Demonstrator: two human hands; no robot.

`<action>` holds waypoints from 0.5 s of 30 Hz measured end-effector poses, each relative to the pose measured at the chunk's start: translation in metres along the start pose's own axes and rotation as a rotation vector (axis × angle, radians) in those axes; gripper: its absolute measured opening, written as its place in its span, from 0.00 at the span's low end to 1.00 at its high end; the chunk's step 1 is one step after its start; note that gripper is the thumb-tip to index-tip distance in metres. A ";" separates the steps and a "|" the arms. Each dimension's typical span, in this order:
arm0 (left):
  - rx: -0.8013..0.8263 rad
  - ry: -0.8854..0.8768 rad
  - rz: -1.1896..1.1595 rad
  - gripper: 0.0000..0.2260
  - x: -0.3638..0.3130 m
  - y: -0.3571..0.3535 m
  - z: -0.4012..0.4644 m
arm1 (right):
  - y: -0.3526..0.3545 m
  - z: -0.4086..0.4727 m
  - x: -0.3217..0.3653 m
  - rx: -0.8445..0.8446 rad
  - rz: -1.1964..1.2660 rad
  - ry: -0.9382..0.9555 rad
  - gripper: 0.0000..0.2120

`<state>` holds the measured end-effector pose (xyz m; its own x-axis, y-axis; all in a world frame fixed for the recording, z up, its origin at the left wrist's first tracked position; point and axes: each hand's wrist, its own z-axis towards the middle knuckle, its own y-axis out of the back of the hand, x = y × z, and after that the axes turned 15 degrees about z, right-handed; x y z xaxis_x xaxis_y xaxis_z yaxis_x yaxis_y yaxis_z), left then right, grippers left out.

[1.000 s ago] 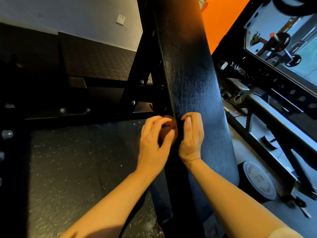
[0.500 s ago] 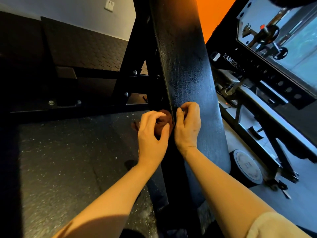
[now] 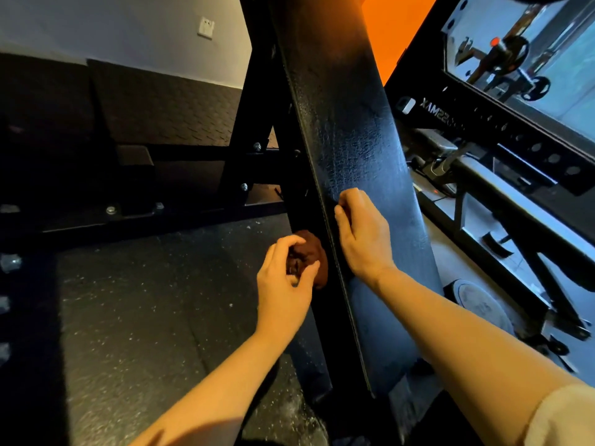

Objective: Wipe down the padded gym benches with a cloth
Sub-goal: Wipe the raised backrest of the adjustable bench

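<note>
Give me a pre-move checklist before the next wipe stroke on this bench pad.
1. Cloth in hand: ok, the left hand grips the bunched brown cloth.
2. Cloth against the pad's side edge: cannot tell, contact is hidden.
3. Bench pad steadied: ok, the right hand rests on its left edge, fingers curled.
4. Top face ahead clear of objects: ok.
5. Pad already clean: cannot tell, the lighting is dim.

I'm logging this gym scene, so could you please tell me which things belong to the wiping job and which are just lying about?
In the job:
- brown cloth, bunched in the left hand
- padded bench, its edge gripped by the right hand

Just lying about:
- weight plate on the floor
- wall socket
- barbell rack
</note>
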<state>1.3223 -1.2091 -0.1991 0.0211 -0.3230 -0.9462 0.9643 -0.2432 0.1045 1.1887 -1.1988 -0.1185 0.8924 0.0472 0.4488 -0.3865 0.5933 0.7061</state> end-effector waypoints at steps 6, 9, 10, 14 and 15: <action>-0.182 -0.112 0.014 0.12 -0.029 0.001 0.029 | -0.005 -0.005 -0.006 -0.066 -0.107 0.094 0.13; -0.156 -0.110 0.037 0.13 -0.018 -0.007 0.023 | -0.005 -0.006 -0.008 -0.075 -0.076 0.106 0.12; -0.124 -0.073 0.056 0.15 -0.008 -0.007 0.014 | -0.005 -0.006 -0.008 -0.081 -0.066 0.107 0.12; -0.114 0.013 0.183 0.15 0.017 -0.004 -0.012 | -0.006 -0.007 -0.010 -0.097 -0.027 0.138 0.10; -0.153 -0.009 0.182 0.14 0.011 -0.005 -0.008 | -0.006 -0.007 -0.011 -0.101 -0.019 0.142 0.10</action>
<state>1.3197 -1.2042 -0.2127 0.1968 -0.3567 -0.9132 0.9735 -0.0393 0.2252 1.1828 -1.1972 -0.1315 0.9259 0.1445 0.3492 -0.3508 0.6722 0.6520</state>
